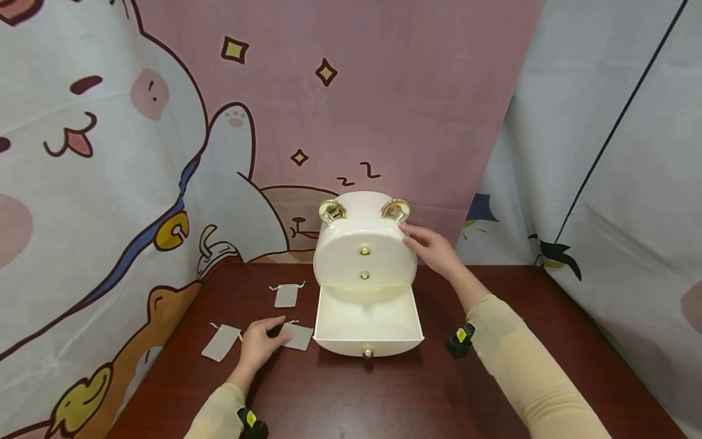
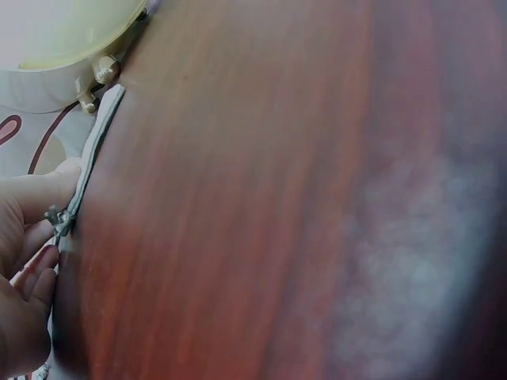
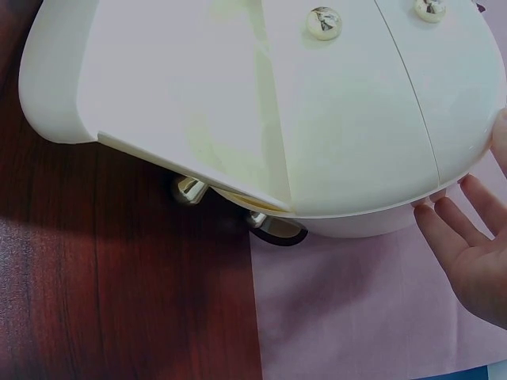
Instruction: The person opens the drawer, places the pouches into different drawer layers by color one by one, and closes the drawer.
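A cream rounded drawer box (image 1: 364, 244) stands on the table with gold-rimmed ears and gold knobs. Its lowest drawer (image 1: 366, 338) is pulled out. My right hand (image 1: 433, 250) touches the box's right side below the ear, its fingers fairly straight; in the right wrist view the fingertips (image 3: 428, 210) meet the edge. My left hand (image 1: 259, 344) is at the drawstring end of a flat grey pouch (image 1: 298, 337) left of the drawer. In the left wrist view, thumb and fingers are spread about the cord of this pouch (image 2: 99, 131).
Two more grey drawstring pouches lie on the dark red table (image 1: 373, 402): one pouch (image 1: 286, 296) farther back, one pouch (image 1: 222, 343) left of my left hand. A cartoon-printed curtain (image 1: 417, 110) hangs close behind the box, and a pale curtain (image 1: 620, 152) borders the right side.
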Motion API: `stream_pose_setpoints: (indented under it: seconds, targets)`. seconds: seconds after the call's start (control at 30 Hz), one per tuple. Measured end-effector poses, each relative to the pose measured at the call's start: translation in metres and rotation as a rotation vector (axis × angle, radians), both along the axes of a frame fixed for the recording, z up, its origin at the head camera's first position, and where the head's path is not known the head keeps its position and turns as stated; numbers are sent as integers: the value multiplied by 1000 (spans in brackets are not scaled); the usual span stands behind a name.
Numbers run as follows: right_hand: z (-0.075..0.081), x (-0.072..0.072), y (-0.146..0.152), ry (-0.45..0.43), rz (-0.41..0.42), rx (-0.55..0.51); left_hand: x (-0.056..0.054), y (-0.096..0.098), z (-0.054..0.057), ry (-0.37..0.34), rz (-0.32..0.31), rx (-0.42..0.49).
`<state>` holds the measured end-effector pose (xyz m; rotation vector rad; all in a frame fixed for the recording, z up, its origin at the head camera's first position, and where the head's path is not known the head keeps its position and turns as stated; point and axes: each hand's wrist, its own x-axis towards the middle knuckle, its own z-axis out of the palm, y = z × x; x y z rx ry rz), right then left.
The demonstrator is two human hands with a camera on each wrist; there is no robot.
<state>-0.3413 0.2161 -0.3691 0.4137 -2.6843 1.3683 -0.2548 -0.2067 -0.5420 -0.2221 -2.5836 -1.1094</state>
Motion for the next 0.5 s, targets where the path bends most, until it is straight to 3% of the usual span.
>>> stream_pose_setpoints:
  seconds: [0.17, 0.5]
  targets:
    - [0, 0, 0, 5, 0, 9, 2, 3, -2, 34, 5, -2]
    - [0, 0, 0, 4, 1, 10, 3, 8, -2, 31, 2, 36]
